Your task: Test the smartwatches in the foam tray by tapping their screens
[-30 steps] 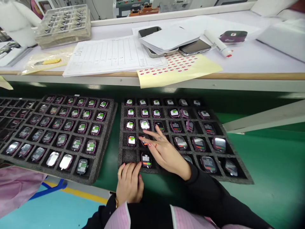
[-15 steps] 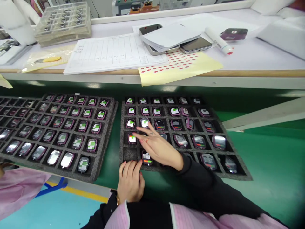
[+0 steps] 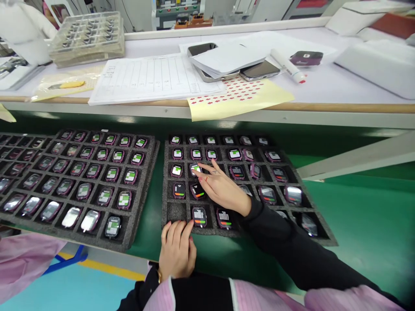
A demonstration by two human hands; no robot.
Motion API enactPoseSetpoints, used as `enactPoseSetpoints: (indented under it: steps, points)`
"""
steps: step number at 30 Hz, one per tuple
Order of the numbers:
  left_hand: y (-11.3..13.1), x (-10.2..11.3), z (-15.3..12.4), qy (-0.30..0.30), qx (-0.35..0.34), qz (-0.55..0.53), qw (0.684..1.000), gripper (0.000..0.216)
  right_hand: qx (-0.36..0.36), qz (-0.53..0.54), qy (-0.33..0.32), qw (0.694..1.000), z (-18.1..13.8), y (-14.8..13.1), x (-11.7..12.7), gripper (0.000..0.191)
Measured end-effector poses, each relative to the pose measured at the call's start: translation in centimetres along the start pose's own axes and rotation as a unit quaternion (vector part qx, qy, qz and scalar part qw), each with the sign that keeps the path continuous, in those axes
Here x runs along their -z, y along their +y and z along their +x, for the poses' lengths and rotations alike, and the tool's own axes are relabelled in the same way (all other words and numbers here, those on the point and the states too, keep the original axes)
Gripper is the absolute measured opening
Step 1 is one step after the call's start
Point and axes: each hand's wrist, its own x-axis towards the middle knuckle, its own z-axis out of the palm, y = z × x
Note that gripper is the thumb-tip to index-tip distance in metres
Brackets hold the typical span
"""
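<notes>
Two dark foam trays lie on a green belt, each cell holding a small purple-framed smartwatch with a lit screen. My right hand (image 3: 220, 188) reaches over the right tray (image 3: 170, 211), fingers stretched out, a fingertip on the bright screen of a watch (image 3: 195, 169) in the third row. My left hand (image 3: 177, 248) rests at the tray's near edge, fingers flat and holding nothing, beside a watch with a keypad screen (image 3: 199, 216). The near left cell (image 3: 176, 211) holds no watch.
The left tray (image 3: 81, 181) of watches sits beside it. On the white shelf behind lie a printed form (image 3: 152, 77), a yellow sheet of red stickers (image 3: 240, 97), phones under paper (image 3: 227, 60), a white marker (image 3: 287, 65) and a clear parts tray (image 3: 86, 36).
My right hand has slid up and back from the lower rows to the third row, uncovering the watches near the front edge. The left hand has stayed put.
</notes>
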Motion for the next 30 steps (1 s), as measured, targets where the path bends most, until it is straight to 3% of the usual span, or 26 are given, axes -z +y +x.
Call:
enactPoseSetpoints:
  steps: [10,19,23,30]
  points:
    - [-0.1,0.0,0.0,-0.005,-0.004,-0.002,1.0,0.039,0.039,0.005,0.012,0.999,1.5,-1.2,2.1,0.048]
    - [0.1,0.7,0.4,0.002,-0.016,0.006,1.0,0.036,0.104,0.002,-0.015,0.994,4.5,-1.6,-1.1,0.05]
    - [0.0,0.7,0.4,0.004,-0.017,0.008,1.0,0.036,0.106,0.001,-0.034,0.994,5.2,-1.4,-1.8,0.049]
    - [-0.1,0.4,0.0,0.003,-0.013,-0.001,1.0,0.039,0.055,0.017,-0.016,0.998,6.5,1.0,0.4,0.051]
